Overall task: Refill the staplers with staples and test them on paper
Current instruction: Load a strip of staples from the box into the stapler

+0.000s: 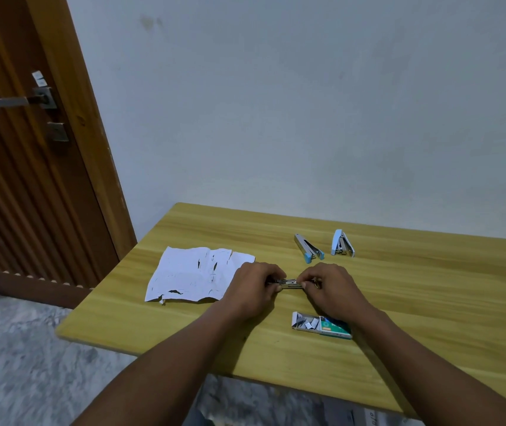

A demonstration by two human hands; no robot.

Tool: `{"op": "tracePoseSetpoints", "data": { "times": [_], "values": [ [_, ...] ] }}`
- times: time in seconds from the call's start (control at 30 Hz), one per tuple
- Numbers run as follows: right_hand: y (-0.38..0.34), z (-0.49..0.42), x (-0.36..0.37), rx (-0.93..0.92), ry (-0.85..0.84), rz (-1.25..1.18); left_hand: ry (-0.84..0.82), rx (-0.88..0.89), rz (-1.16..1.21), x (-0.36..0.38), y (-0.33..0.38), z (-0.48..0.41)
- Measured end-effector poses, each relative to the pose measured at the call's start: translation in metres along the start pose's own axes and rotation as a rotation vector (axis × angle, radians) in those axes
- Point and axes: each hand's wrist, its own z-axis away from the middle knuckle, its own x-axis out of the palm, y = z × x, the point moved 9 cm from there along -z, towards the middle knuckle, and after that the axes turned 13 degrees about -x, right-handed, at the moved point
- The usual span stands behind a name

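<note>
Left hand [253, 284] and right hand [327, 284] both grip one stapler [288, 282] between them; staple box [322, 325] just below right hand.

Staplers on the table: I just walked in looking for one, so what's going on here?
A person holds a slim metal piece, probably a third stapler, between both hands: the left hand grips one end, the right hand pinches the other. Two blue staplers lie behind, an open staple box sits by the right wrist, and torn paper lies left.
</note>
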Motion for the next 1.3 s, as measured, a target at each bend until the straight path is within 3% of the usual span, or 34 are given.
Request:
{"op": "tracePoseSetpoints", "data": {
  "times": [0.2,0.4,0.67,0.87,1.1,1.2,1.3],
  "values": [
    [-0.012,-0.001,0.0,-0.142,-0.2,0.34,-0.055,0.055,-0.106,0.007,0.007,0.001],
    [0.004,0.007,-0.014,-0.011,-0.016,0.137,-0.133,0.069,-0.185,0.019,0.01,0.002],
    [0.021,-0.001,-0.005,0.096,-0.167,0.084,-0.148,0.025,-0.116,0.006,0.002,-0.005],
    [0.024,-0.001,-0.009,0.109,-0.187,0.046,-0.19,-0.007,-0.467,-0.021,-0.018,-0.017],
    [0.016,-0.01,-0.01,0.1,-0.167,-0.02,-0.042,-0.035,0.112,-0.051,0.011,-0.024],
    [0.007,-0.014,-0.006,0.081,-0.222,-0.023,-0.136,-0.028,0.173,-0.035,0.029,-0.024],
    [0.004,-0.012,-0.003,0.089,-0.208,-0.009,-0.202,-0.013,0.076,-0.014,0.03,-0.021]
  ]
}}
